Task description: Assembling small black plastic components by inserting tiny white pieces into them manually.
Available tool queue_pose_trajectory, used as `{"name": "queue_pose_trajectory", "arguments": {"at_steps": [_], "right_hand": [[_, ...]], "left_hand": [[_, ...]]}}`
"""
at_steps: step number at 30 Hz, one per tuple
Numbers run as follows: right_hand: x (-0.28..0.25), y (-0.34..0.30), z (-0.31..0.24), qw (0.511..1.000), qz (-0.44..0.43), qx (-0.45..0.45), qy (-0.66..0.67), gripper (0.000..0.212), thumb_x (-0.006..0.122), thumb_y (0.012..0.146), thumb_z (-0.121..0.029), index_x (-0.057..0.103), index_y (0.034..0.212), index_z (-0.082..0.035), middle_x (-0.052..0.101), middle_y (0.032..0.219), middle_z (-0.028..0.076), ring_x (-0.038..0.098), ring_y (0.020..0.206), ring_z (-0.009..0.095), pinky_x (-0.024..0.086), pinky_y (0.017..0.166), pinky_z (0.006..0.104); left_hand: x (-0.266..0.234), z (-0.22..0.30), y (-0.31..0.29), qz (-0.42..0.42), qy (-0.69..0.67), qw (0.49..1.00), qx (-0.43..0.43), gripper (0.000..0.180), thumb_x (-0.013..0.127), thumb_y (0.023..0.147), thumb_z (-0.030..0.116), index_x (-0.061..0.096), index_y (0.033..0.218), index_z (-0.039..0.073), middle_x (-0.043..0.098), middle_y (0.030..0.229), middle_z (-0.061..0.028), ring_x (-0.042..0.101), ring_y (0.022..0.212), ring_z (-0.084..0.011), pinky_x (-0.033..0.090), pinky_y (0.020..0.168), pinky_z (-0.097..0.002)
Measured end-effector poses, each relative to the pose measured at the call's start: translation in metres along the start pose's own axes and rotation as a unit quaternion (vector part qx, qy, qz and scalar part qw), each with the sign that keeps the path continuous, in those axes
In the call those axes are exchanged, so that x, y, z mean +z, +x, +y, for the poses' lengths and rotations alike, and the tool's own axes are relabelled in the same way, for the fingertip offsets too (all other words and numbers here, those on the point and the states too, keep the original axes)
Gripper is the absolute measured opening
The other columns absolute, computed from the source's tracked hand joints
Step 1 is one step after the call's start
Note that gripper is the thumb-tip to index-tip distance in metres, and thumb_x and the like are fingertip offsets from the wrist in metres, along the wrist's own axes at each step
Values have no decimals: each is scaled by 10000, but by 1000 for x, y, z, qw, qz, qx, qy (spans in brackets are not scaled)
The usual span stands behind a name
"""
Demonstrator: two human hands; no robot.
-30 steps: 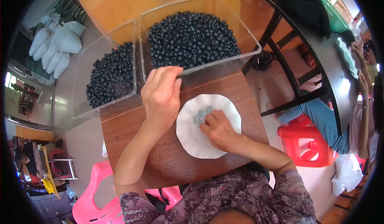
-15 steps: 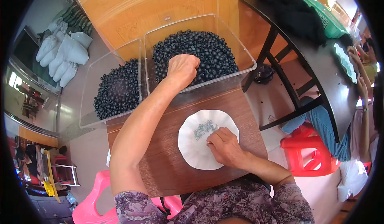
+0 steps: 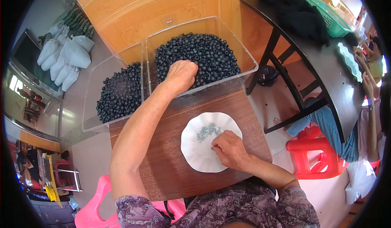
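Note:
My left hand [image 3: 182, 75] reaches over the near edge of a clear plastic bin [image 3: 251, 67] heaped with small round black parts [image 3: 203, 57], each with a hole. Its fingers are curled closed at the pile, and whatever they hold is hidden under the knuckles. Over a white scalloped plate [image 3: 193, 158], my right hand [image 3: 231, 148] has thumb and fingers pinched together. Anything in that pinch is too small to make out. Tiny pale green pieces [image 3: 207, 131] lie on the plate just beyond the right fingertips.
Both bin and plate are at the brown wooden table [image 3: 163, 175]. Left stands a second clear bin with black parts [image 3: 120, 91]. A black table [image 3: 326, 77] on the right holds a green basket [image 3: 332, 18]; another person's hands [image 3: 364, 75] work there. Red stool [image 3: 315, 158] and pink chair [image 3: 95, 207] flank me.
My left hand has drawn slightly back toward me and to the left, still closed at the black parts. The right hand stays pinched over the plate, almost unmoved.

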State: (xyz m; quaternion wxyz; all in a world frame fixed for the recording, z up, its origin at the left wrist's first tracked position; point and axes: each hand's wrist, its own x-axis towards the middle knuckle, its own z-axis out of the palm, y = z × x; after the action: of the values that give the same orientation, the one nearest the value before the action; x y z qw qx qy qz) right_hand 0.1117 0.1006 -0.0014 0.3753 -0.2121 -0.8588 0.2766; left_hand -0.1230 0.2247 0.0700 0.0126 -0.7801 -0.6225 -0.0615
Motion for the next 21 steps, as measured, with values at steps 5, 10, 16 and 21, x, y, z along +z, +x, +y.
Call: {"name": "queue_pose_trajectory", "arguments": {"at_steps": [5,10,16,21], "right_hand": [[-7,2,-7,999,39,12,3,181,679,656,37,572,785,-30,573,723,99,557,686,282,441,617,356],[-19,6,-5,994,68,54,69,160,675,689,37,609,819,-29,588,758,102,566,720,277,453,631,352],[-27,12,-23,984,75,93,134,150,663,715,49,632,848,-13,610,783,86,587,741,223,460,655,309],[-29,15,-38,969,107,138,177,163,664,707,63,625,852,0,613,779,87,586,724,202,460,633,289]], "left_hand": [[-35,-8,-36,110,-359,924,-69,149,654,674,33,627,820,35,611,725,-64,585,697,-182,462,667,-292],[-47,45,-98,159,-644,743,-94,199,683,716,-8,650,912,3,601,851,-5,539,799,-89,444,735,-222],[1,81,-150,144,-843,515,-53,289,714,743,119,597,963,-27,632,874,-114,577,749,-172,465,666,-288],[23,106,-171,140,-874,458,-84,278,703,761,118,591,969,-26,631,850,-108,579,724,-173,463,667,-287]]}}
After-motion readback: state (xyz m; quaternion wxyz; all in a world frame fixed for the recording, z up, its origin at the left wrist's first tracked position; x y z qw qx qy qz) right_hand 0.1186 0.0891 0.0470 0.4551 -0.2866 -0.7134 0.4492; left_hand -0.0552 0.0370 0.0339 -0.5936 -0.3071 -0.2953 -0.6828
